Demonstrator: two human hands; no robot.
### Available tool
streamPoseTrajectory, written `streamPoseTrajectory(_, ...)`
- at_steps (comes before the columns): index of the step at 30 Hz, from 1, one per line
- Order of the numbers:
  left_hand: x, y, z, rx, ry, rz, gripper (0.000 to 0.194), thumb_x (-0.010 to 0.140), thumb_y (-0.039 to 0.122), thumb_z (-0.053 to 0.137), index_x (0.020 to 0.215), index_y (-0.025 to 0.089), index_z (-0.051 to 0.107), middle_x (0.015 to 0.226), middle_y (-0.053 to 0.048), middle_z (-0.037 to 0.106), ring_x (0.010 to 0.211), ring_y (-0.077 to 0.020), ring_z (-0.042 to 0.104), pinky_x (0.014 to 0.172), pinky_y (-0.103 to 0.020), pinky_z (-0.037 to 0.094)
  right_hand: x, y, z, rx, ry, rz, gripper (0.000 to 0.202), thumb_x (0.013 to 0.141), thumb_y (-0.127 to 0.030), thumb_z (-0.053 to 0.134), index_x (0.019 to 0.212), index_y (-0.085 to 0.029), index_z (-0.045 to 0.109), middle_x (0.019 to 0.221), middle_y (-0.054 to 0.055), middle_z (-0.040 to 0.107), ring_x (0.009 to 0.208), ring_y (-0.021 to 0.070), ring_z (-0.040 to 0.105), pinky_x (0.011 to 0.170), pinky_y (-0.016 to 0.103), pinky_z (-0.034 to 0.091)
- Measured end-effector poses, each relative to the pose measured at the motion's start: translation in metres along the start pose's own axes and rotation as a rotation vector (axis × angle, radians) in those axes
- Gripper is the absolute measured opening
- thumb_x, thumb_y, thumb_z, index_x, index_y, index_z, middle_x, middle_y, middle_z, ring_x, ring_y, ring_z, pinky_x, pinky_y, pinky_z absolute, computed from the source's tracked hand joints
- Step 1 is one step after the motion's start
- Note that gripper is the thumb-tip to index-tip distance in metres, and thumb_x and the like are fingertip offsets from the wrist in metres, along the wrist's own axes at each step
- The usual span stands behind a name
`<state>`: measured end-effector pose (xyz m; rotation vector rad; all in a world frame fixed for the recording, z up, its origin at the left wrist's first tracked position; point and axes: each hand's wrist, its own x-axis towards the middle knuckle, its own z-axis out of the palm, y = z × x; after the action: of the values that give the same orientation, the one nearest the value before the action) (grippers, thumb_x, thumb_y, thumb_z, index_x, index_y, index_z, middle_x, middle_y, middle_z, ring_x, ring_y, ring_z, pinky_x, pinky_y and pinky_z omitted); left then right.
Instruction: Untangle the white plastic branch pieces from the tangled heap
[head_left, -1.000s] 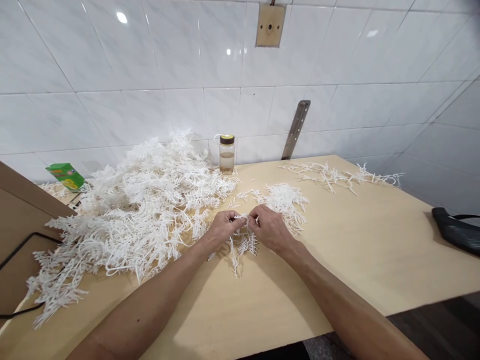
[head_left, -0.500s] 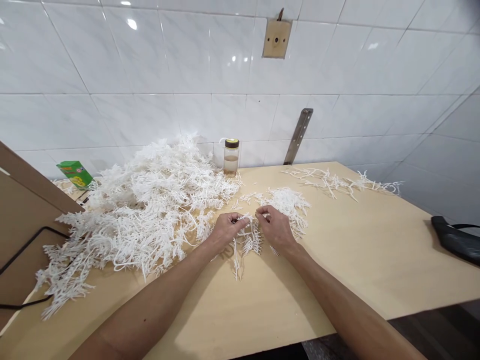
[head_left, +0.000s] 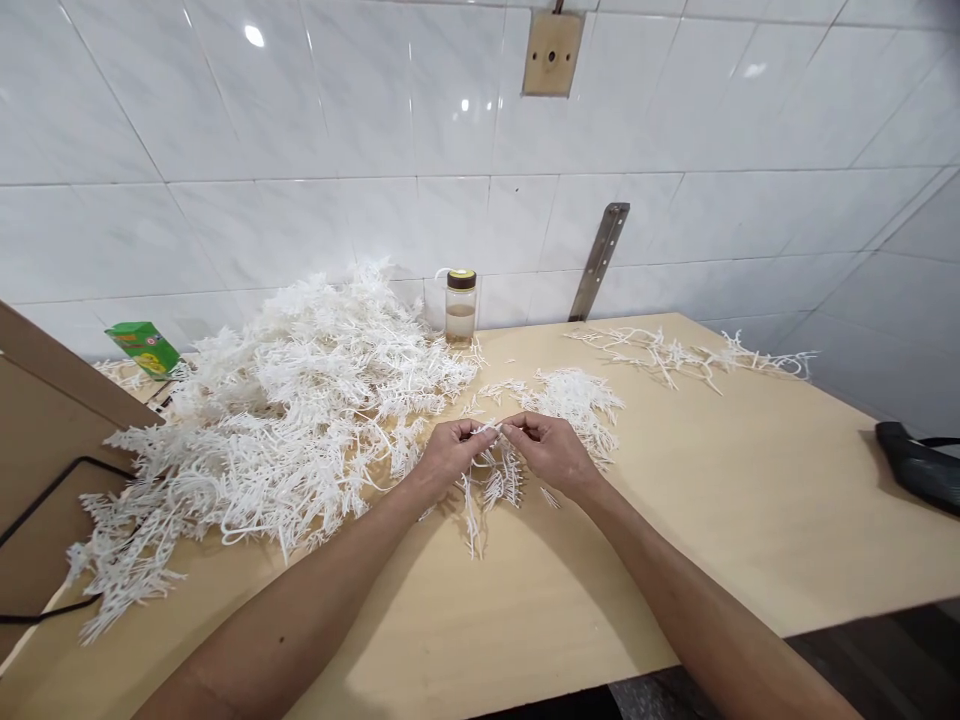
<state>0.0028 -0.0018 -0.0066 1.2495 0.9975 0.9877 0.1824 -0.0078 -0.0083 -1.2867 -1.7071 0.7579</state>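
Note:
White branching plastic sprigs (head_left: 501, 482) hang below my two hands, just over the table. My left hand (head_left: 451, 452) is closed, thumb and fingers pinching a sprig. Close beside it, my right hand (head_left: 550, 452) pinches the same piece near its tip, the fingertips of both hands almost meeting. A large heap of white sprigs (head_left: 300, 400) lies to the left. Behind my right hand is a smaller pile of short white pieces (head_left: 576, 400). Bare white stems (head_left: 667, 355) are spread at the back right.
A lidded bottle of brownish liquid (head_left: 460, 315) stands against the tiled wall. A green box (head_left: 144, 348) is at the far left, near a brown panel (head_left: 60, 400). A metal bracket (head_left: 600, 262) rises at the table's back edge. Some black object (head_left: 919, 465) lies at the right.
My right hand has moved left, its fingertips now meeting the sprig by my left thumb. My left hand stays nearly in place. The view has shifted slightly.

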Motion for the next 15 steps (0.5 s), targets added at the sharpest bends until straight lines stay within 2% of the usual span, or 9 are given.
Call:
streamPoseTrajectory(5,0.0,0.001,0.0,0.01,0.03,-0.012,0.039,0.067,0.049,0.078,0.077,0.014,0.066,0.066,-0.002,0.063,0.054,-0.0111,0.055,0.052,-0.023,0.041,-0.002,-0.006,-0.002,-0.001,-0.005,-0.01,0.029,0.087,-0.044,0.055,0.08,-0.019,0.067,0.068,0.002,0.065,0.06,0.0159,0.055,0.054,0.027,0.041)
streamPoseTrajectory(9,0.0,0.001,0.001,0.0,0.081,0.012,0.039,0.064,0.046,0.082,0.08,0.014,0.065,0.068,-0.002,0.064,0.057,-0.0121,0.057,0.054,-0.023,0.042,-0.003,-0.008,0.0,-0.124,0.082,-0.12,0.023,0.089,-0.037,0.052,0.083,-0.02,0.065,0.074,0.004,0.066,0.064,0.0167,0.057,0.06,0.029,0.044)
streamPoseTrajectory(12,-0.001,0.004,0.003,0.034,0.066,0.003,0.038,0.064,0.047,0.081,0.074,0.014,0.065,0.061,0.0,0.06,0.052,-0.0097,0.052,0.051,-0.022,0.038,-0.003,-0.007,0.005,-0.245,0.141,-0.219,0.016,0.088,-0.03,0.05,0.082,-0.02,0.062,0.078,0.005,0.065,0.065,0.0164,0.056,0.064,0.029,0.045)
streamPoseTrajectory(15,-0.004,0.008,0.004,0.064,0.073,-0.007,0.036,0.065,0.047,0.079,0.07,0.014,0.066,0.057,0.002,0.057,0.048,-0.0079,0.046,0.048,-0.022,0.034,-0.004,-0.008,0.009,-0.248,0.144,-0.2,0.011,0.086,-0.026,0.051,0.081,-0.021,0.058,0.077,0.005,0.064,0.065,0.0162,0.056,0.063,0.029,0.045)
